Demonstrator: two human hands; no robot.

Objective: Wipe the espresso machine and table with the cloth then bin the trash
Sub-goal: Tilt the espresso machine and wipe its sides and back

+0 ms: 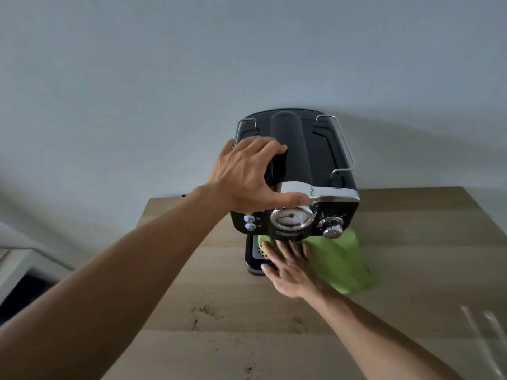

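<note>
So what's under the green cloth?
The drip tray: its holed metal edge peeks out beside the green cloth. The rest hides beneath cloth and right hand.

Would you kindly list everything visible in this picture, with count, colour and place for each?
espresso machine: one, black and chrome, back middle of the table
drip tray: one, black and silver, at the machine's foot
cloth: one, green, on the drip tray, trailing right onto the table
table: one, light wood, under everything
crumbs: scattered, brown, on the table's near part
clear wrapper: one, transparent, table's near right edge
wall: one, pale grey, behind
left hand: one, grips the machine's top front
right hand: one, presses flat on the cloth
</note>
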